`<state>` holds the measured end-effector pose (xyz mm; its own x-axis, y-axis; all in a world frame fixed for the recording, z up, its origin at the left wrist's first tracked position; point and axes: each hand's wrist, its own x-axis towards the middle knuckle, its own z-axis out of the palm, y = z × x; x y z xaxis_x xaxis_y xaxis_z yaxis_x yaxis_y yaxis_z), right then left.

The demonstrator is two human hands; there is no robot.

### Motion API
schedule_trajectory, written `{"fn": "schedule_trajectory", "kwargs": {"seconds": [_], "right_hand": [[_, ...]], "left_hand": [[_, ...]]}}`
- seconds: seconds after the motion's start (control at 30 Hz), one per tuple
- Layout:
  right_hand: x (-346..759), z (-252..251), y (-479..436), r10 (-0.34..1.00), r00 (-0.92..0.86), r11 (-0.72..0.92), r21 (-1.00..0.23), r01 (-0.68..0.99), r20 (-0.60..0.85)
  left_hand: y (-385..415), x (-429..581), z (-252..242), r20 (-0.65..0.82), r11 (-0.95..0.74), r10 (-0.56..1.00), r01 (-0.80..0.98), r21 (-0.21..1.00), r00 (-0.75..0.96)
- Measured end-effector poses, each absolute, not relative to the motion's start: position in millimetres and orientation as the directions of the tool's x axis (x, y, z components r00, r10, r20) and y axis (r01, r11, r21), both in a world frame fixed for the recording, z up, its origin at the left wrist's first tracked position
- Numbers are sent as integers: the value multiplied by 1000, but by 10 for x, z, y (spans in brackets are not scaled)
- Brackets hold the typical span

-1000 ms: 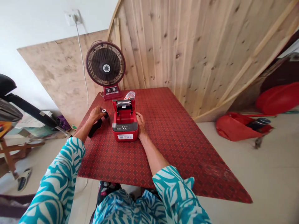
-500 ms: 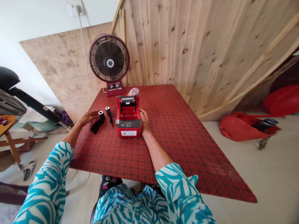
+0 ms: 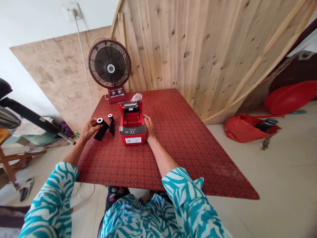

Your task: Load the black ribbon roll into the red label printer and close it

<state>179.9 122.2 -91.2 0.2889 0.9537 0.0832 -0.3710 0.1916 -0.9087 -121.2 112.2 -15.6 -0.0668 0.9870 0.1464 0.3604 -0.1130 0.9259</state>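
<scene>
Your left hand (image 3: 89, 129) and right hand (image 3: 148, 127) flank a red label printer (image 3: 132, 135) in this head-camera view, its lid (image 3: 130, 108) standing open to show a roller frame. The printer sits near the middle of a red patterned worktop (image 3: 188, 158).

Left of the printer, your left-hand fingers (image 3: 95, 123) curl against a black ribbon roll (image 3: 100, 121) with a white core, its black film (image 3: 101, 133) hanging below it. You cannot tell from this view how firmly they grip it. Between that roll and the printer, just beside both, a second ribbon roll (image 3: 110, 116) stands with its own strip of film (image 3: 112, 128) trailing down.

Right of the printer, your right-hand fingers (image 3: 146, 121) lie open against its side.

Just behind the printer, a clear plastic bottle (image 3: 136, 97) lies on the worktop. Farther behind and to its left stands a desk fan (image 3: 109, 63), with a white cable (image 3: 84, 69) running up to a wall socket (image 3: 71, 11).

Well right of the printer, a red bag (image 3: 247, 129) lies on the floor (image 3: 284, 181). Your teal-and-white patterned sleeves (image 3: 188, 198) fill the near edge.
</scene>
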Motion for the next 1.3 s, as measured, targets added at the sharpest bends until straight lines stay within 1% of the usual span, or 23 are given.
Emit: {"fn": "schedule_trajectory", "kwargs": {"seconds": [0.07, 0.13, 0.2, 0.3, 0.37, 0.43, 0.57, 0.67, 0.73, 0.8, 0.87, 0.93, 1.0, 1.07, 1.13, 1.3], "right_hand": [[1793, -912, 1224, 950, 301, 196, -910, -365, 84], [1789, -917, 1231, 948, 308, 198, -911, -361, 83], [1789, -922, 1240, 946, 312, 200, -912, -357, 86], [1793, -924, 1247, 946, 305, 216, -913, -346, 108], [1792, -922, 1248, 949, 295, 218, -914, -343, 116], [1787, -920, 1248, 953, 281, 213, -910, -357, 113], [1772, -916, 1243, 949, 293, 225, -905, -360, 119], [1769, -914, 1240, 947, 299, 226, -908, -353, 119], [1770, -917, 1242, 951, 289, 214, -907, -363, 108], [1771, -926, 1248, 953, 284, 207, -904, -374, 101], [1771, -937, 1258, 954, 279, 213, -900, -381, 108], [1769, -946, 1268, 952, 283, 220, -897, -382, 113], [1767, -948, 1275, 950, 290, 222, -900, -376, 113], [1766, -946, 1276, 947, 302, 222, -906, -362, 111], [1768, -942, 1272, 946, 302, 227, -908, -353, 118], [1779, -934, 1243, 949, 295, 222, -900, -375, 111]], "left_hand": [[1065, -1086, -13, 190, -175, 982, 391, 904, -1], [1017, -877, 132, 241, -271, 963, 435, 859, 124], [984, -609, 248, 300, -384, 922, 466, 797, 246], [979, -205, 341, 299, -472, 877, 564, 678, 375], [1008, 5, 361, 268, -492, 867, 640, 590, 419], [1055, 151, 368, 211, -474, 879, 730, 493, 428], [1166, 325, 383, 78, -367, 930, 898, 244, 359], [1256, 431, 385, -7, -340, 940, 937, 86, 342], [1323, 493, 382, -70, -352, 932, 935, 51, 355], [1383, 529, 387, -116, -370, 920, 927, 59, 375], [1407, 518, 408, -140, -402, 900, 910, 104, 414], [1367, 447, 437, -115, -455, 865, 861, 228, 488], [1254, 324, 457, -20, -494, 839, 776, 392, 544], [1089, 176, 448, 85, -484, 851, 714, 506, 517], [917, 43, 406, 122, -454, 874, 700, 551, 470], [689, -59, 243, 236, -493, 865, 656, 572, 443]]}}
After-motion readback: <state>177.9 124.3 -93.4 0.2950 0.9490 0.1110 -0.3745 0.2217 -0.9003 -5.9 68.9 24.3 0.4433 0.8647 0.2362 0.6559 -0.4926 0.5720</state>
